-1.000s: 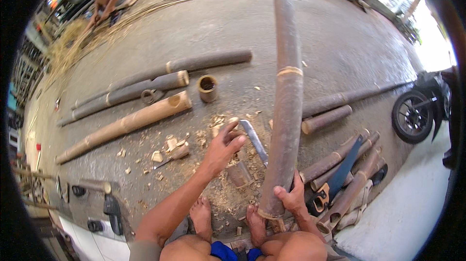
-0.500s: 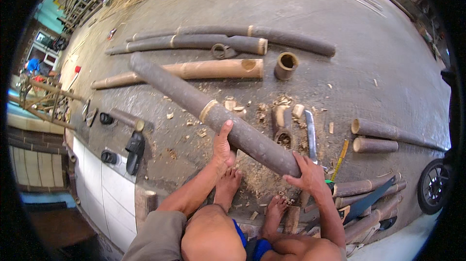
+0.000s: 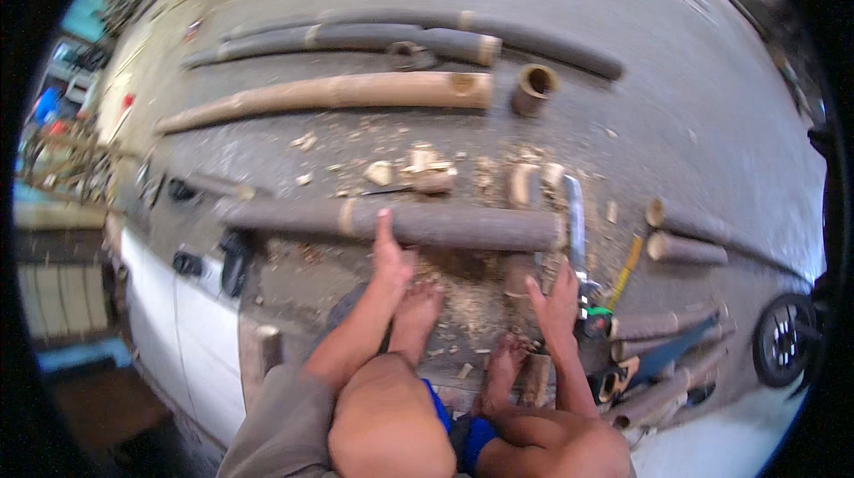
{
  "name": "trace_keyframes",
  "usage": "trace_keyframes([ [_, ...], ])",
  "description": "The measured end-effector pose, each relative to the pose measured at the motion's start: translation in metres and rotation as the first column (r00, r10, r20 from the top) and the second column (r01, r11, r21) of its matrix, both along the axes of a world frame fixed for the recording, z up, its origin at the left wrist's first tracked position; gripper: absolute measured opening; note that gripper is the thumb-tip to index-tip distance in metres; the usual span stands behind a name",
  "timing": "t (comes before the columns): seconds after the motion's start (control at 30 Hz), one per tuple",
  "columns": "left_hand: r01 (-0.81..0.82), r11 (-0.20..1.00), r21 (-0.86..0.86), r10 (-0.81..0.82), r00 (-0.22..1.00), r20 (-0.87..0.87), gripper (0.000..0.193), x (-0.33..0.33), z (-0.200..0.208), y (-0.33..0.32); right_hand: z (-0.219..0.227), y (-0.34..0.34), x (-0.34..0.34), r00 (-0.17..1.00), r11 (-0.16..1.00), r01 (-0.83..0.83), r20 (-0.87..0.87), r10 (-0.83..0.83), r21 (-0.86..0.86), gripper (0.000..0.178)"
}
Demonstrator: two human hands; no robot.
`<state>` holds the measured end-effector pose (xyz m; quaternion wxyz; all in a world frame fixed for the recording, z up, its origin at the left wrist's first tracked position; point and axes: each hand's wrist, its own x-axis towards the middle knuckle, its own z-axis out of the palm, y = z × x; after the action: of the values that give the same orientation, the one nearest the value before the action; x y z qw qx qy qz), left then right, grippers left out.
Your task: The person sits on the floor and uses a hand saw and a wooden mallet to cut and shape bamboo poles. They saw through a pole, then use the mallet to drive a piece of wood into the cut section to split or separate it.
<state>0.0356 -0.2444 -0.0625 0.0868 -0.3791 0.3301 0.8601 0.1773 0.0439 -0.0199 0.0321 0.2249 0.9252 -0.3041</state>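
My left hand point(image 3: 391, 251) grips a grey-brown bamboo pole point(image 3: 480, 226) near its pale node ring, thumb on top; the other fingers are hidden. The pole lies nearly level across the view in front of my knees. My right hand point(image 3: 556, 296) is off the pole, just below its right end, fingers apart and holding nothing. A shorter bamboo piece point(image 3: 523, 186) passes beneath the pole near that end. Beside it lies a long-bladed knife point(image 3: 576, 211). A tool with a wooden handle point(image 3: 433, 182) and thin dark blade rests among wood chips beyond the pole.
Beyond lie a peeled bamboo pole point(image 3: 356, 93), darker poles point(image 3: 374, 38) and an upright bamboo tube point(image 3: 532, 91). At right are a tape measure point(image 3: 594, 322), a handsaw point(image 3: 667, 355), more bamboo point(image 3: 689, 249) and a wheel point(image 3: 783, 338). A black sandal point(image 3: 234, 260) lies left.
The bamboo pole has swung from a slant to nearly level, its left end coming down and its right end up. My right hand has let go of its right end.
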Motion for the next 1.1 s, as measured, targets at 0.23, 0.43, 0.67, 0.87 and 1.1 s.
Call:
trace_keyframes([
  [0.23,-0.026,0.999,-0.033,0.028,0.998,0.053,0.085,0.015,0.002,0.024,-0.028,-0.015,0.019,0.970,0.997,-0.080,0.228,0.083,-0.025,0.088],
  [0.43,-0.029,0.999,0.025,0.028,1.000,0.011,0.085,0.022,0.001,0.039,-0.035,-0.016,0.016,0.988,0.997,-0.071,0.136,0.066,0.032,0.073],
  [0.67,-0.005,0.999,0.048,0.004,1.000,0.009,0.086,0.003,-0.012,0.007,-0.029,-0.026,0.023,0.983,1.000,0.010,0.181,-0.011,0.008,0.071],
  [0.87,0.048,0.987,-0.150,-0.043,0.999,0.031,0.095,0.006,-0.021,-0.005,-0.045,-0.028,0.029,0.992,0.998,0.045,0.121,-0.040,-0.043,0.080],
  [1.1,0.718,0.600,-0.352,-0.619,0.696,0.364,0.066,0.020,0.042,-0.006,-0.041,-0.028,0.029,0.987,0.997,0.057,0.151,-0.048,-0.057,0.082],
])
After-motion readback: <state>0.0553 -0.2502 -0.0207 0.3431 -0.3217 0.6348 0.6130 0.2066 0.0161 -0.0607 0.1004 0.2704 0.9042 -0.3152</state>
